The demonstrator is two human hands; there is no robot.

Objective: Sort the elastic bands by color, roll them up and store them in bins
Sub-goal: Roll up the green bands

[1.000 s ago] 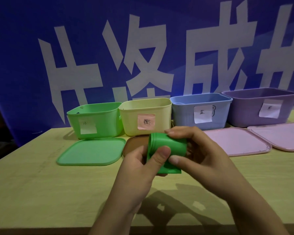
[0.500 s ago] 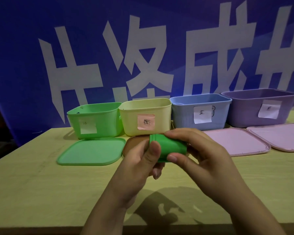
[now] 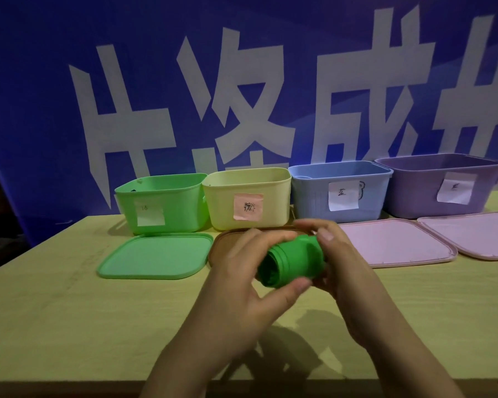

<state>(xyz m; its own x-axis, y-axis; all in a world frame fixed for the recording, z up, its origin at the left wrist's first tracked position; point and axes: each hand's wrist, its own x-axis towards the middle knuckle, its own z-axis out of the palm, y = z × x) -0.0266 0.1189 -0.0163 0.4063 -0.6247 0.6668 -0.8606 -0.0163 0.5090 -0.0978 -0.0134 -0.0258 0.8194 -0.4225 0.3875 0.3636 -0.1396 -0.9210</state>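
A rolled green elastic band (image 3: pixel 292 261) is held above the table (image 3: pixel 55 311), in front of the yellow bin (image 3: pixel 246 196). It is gripped by the left hand (image 3: pixel 239 285), thumb curled beneath the roll, and by the right hand (image 3: pixel 345 271), fingers curled over its top. The green bin (image 3: pixel 161 202) stands just left of the yellow bin.

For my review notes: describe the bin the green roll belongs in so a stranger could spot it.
Four open bins line the table's back edge. The green bin is leftmost, beside the yellow bin, with a matching green lid before it. It alone is green.
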